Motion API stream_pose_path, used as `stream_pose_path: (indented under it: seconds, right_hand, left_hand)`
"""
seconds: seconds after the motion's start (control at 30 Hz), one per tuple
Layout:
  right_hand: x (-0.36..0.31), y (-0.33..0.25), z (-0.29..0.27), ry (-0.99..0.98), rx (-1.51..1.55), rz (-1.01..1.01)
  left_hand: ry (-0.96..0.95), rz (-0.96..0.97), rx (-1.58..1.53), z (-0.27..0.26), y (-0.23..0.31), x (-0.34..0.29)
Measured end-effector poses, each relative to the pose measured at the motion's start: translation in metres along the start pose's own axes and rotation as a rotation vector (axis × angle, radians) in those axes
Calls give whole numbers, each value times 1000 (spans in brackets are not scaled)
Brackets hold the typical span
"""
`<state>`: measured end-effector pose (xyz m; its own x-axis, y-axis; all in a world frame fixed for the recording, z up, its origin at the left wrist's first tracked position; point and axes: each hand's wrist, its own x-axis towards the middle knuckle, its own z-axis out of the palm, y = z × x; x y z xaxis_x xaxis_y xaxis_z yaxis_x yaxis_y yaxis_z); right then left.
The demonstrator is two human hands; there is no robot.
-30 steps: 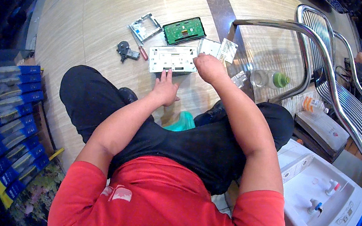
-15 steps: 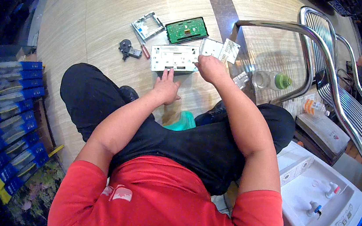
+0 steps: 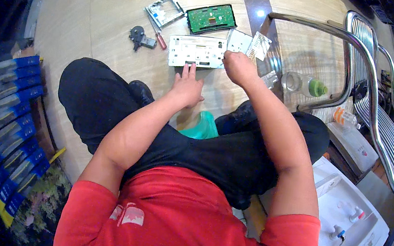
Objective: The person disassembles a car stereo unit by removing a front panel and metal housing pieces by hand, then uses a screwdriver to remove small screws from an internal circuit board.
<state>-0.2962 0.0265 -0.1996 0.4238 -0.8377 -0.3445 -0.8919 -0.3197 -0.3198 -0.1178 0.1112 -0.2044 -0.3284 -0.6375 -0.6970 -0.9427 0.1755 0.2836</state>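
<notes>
Seemingly the left hand [image 3: 187, 87], fingers spread, braces the white rectangular metal unit [image 3: 197, 53] on the tan floor [image 3: 111, 27]; the curled right hand [image 3: 239, 68], hold unclear, works its right end, calling for steadiness next.

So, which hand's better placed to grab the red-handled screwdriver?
Left, I'd say. The left hand is at the near edge of the metal box, closer to the red-handled screwdriver off its left end. The right hand is at the box's right end, so it would likely reach across.

Screwdriver [image 3: 161, 41] left of chassis [image 3: 197, 48]
</notes>
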Motion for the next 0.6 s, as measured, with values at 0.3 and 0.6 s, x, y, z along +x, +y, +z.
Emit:
stream_pose_path:
  seconds: [0.3, 0.6]
  right_hand:
    - [-4, 0, -8, -61, -127, -127]
    - [4, 12, -8, -46, -117, -113]
  left_hand:
    - [-33, -32, 12, -5, 0, -1]
    - [27, -5, 95, -1, -2, -1]
